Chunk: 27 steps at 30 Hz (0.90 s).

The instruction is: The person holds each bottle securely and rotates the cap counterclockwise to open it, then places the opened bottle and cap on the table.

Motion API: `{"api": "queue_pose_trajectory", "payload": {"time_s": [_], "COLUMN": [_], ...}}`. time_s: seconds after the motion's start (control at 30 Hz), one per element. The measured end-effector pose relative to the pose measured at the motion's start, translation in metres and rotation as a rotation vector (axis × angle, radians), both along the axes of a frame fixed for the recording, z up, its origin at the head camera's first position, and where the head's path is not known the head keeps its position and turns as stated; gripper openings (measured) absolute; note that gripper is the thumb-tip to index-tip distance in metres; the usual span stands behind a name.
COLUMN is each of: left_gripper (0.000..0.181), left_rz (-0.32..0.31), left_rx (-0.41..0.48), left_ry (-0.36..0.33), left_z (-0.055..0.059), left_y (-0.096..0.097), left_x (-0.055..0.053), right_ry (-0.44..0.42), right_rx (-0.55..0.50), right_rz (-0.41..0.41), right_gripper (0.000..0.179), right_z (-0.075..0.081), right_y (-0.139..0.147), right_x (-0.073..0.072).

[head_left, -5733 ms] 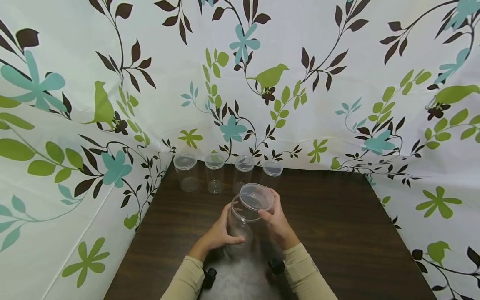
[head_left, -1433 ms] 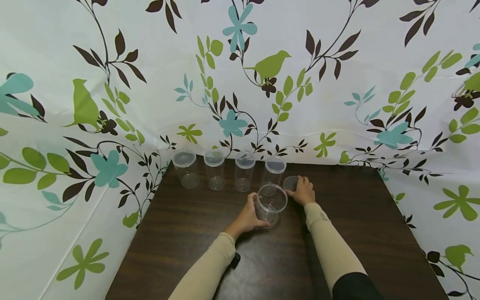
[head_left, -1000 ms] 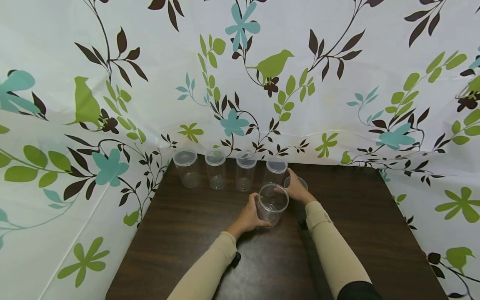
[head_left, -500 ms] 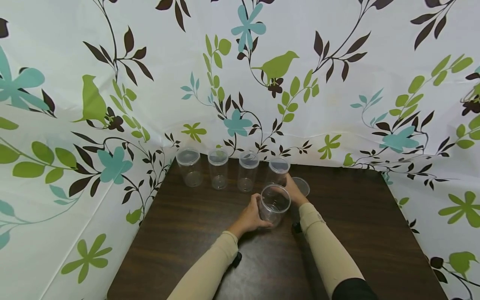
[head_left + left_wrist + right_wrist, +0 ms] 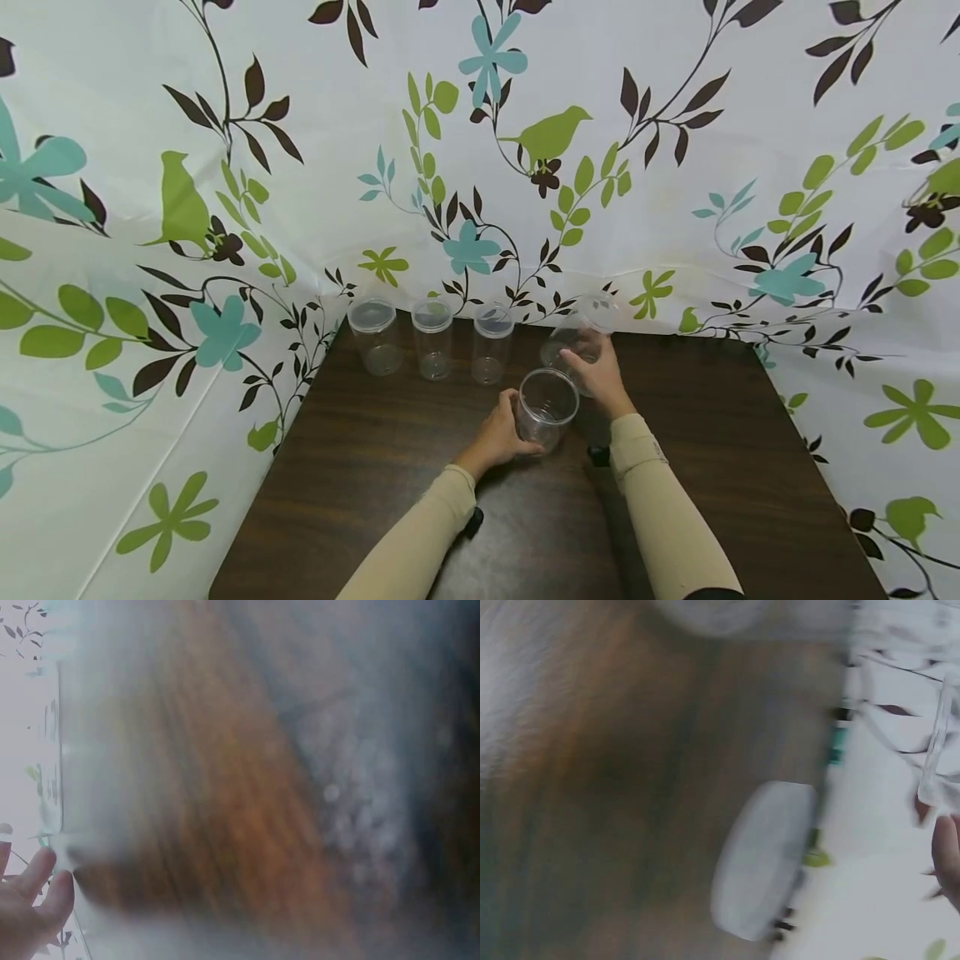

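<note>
My left hand (image 5: 498, 433) grips the side of a clear wide jar (image 5: 547, 417) with no lid, its open mouth facing up toward me. In the head view my right hand (image 5: 600, 379) holds another clear plastic jar (image 5: 573, 342), tilted, with a translucent lid (image 5: 598, 312) at its upper right end, near the back edge of the table. A loose round lid (image 5: 765, 862) lies on the wood in the right wrist view; in the head view the right hand and its jar cover most of that spot. The left wrist view is mostly blurred, with fingers (image 5: 56, 900) at its lower left.
Three lidded clear jars stand in a row along the back of the dark wooden table (image 5: 360, 500): a wider left jar (image 5: 378, 354), a middle jar (image 5: 433, 346) and a right jar (image 5: 491, 350). A patterned curtain (image 5: 675, 208) rises behind and beside the table.
The right hand set down the loose lid, moved left to the fourth jar in the row, then lifted it rightward and tilted it. The left hand still holds the open jar.
</note>
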State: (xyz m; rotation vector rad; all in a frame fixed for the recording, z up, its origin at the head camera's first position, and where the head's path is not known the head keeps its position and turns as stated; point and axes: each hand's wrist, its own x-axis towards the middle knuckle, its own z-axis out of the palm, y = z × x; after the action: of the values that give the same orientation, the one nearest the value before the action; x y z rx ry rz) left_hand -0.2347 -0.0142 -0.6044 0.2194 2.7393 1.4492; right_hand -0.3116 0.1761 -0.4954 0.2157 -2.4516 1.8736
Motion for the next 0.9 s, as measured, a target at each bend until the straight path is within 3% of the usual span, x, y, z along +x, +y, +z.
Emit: {"api": "queue_pose_trajectory", "payload": {"time_s": [0.17,0.27,0.4,0.5,0.6,0.73,0.9], "left_gripper": [0.114,0.122,0.123,0.12,0.118,0.12,0.128], "left_rz": [0.041,0.038,0.006,-0.019,-0.07,-0.187,-0.304], "left_rx": [0.009,0.04,0.106,0.153,0.241,0.391,0.506], "left_ry": [0.073,0.11,0.143,0.157,0.152,0.154,0.199], "left_z": [-0.003,-0.002,0.005,0.012,0.02,0.034,0.061], "left_y": [0.001,-0.003,-0.018,-0.035,-0.056,-0.082,-0.097], "left_x": [0.001,0.003,0.01,0.017,0.025,0.034,0.039], "right_ry": [0.156,0.246,0.296,0.297,0.274,0.177,0.1], "right_rx": [-0.129,-0.193,-0.315,-0.378,-0.351,-0.23,-0.073], "right_rz": [-0.065,-0.051,0.078,0.21,0.36,0.516,0.564], "right_gripper": [0.068,0.071,0.076,0.074,0.068,0.072,0.085], "right_z": [0.015,0.023,0.041,0.04,0.028,0.013,0.014], "right_y": [0.009,0.01,0.0,-0.008,-0.017,-0.027,-0.043], "right_x": [0.01,0.021,0.05,0.069,0.084,0.1,0.118]}}
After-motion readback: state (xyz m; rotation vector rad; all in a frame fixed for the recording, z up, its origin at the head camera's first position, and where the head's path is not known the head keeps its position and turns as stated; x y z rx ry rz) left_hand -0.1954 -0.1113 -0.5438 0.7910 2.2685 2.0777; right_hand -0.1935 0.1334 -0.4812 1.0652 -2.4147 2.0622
